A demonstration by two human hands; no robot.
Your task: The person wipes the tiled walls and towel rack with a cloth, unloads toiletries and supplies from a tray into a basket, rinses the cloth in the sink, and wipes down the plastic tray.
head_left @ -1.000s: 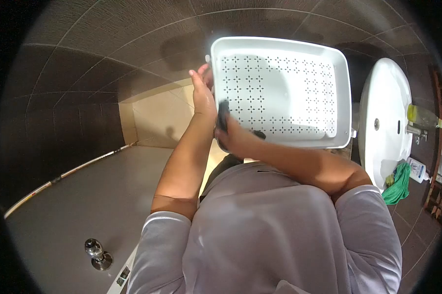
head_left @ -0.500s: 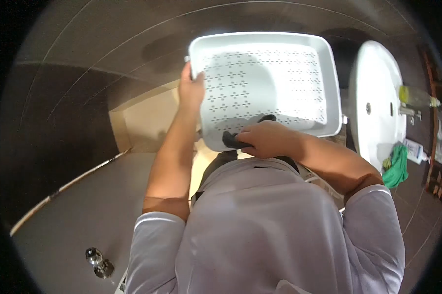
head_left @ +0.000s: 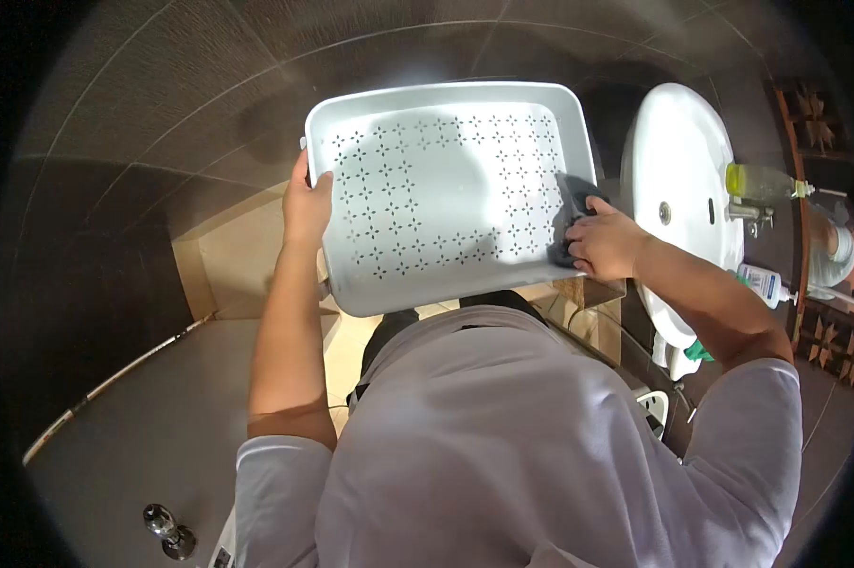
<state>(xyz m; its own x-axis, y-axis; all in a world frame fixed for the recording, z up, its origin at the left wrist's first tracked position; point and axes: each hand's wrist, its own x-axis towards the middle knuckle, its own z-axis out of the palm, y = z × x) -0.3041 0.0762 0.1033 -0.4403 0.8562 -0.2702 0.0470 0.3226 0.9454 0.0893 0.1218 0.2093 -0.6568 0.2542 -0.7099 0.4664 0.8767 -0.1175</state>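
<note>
A white plastic tray [head_left: 455, 180], its floor patterned with small cross-shaped marks, is held up in front of my body. My left hand [head_left: 307, 210] is closed around its left rim, thumb on the inner side. At the tray's lower right corner, my right hand [head_left: 605, 241] grips a dark cloth [head_left: 578, 201]. The cloth lies bunched against the inside of the right wall and partly hides that corner. Shadow covers part of the tray's floor.
To the right is a white washbasin [head_left: 677, 180] with a metal tap [head_left: 753, 216]. A bottle of yellow-green liquid [head_left: 758, 180] and a white pump bottle [head_left: 765, 284] stand by it. A green cloth [head_left: 698, 351] hangs lower down. A metal knob [head_left: 167, 530] is at lower left.
My right hand has moved the dark cloth from the tray's near edge to its right side. The tray and my left hand have shifted left in view.
</note>
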